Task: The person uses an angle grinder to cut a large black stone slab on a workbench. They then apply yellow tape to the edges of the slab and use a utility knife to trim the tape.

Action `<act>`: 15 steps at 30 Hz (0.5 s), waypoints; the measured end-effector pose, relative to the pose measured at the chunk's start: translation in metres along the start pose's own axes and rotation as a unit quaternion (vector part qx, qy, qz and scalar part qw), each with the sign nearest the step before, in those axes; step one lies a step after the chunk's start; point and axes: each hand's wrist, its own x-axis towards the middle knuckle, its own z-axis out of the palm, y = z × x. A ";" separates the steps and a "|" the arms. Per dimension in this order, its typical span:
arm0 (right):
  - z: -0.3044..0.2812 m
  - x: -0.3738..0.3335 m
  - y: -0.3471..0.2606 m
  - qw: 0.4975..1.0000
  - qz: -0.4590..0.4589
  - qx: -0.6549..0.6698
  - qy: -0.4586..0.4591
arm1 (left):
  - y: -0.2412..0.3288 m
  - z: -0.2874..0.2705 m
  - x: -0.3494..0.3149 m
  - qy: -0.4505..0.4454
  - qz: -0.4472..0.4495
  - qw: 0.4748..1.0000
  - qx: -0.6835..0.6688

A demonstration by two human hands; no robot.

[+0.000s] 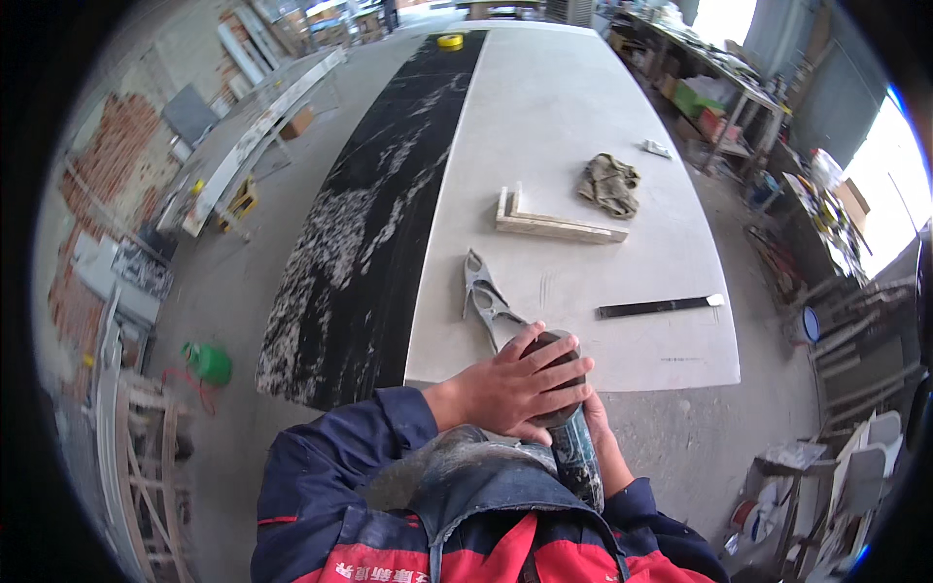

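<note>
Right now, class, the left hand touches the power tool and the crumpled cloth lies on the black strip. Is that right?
Not quite: the head view shows the crumpled cloth on the white slab, right of the black strip. The left hand does touch the power tool.

Left hand [505, 394] has its fingers wrapped over the dark round head of a handheld tool [577, 457], and the right hand [600, 428] is against the tool's right side (mostly hidden, so can't tell its grip). Just ahead, the white slab [544, 126] has a metal clamp [480, 276], black strip [651, 308], L-shaped wooden piece [564, 229] and crumpled cloth [610, 185] on it. White-veined black slab [389, 194] runs along its left, yellow roll [450, 42] near the far end.
</note>
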 end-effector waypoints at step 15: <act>0.046 -0.016 0.023 0.965 -0.180 -0.168 -0.092 | 0.000 -0.020 0.004 0.216 -0.001 0.976 -0.010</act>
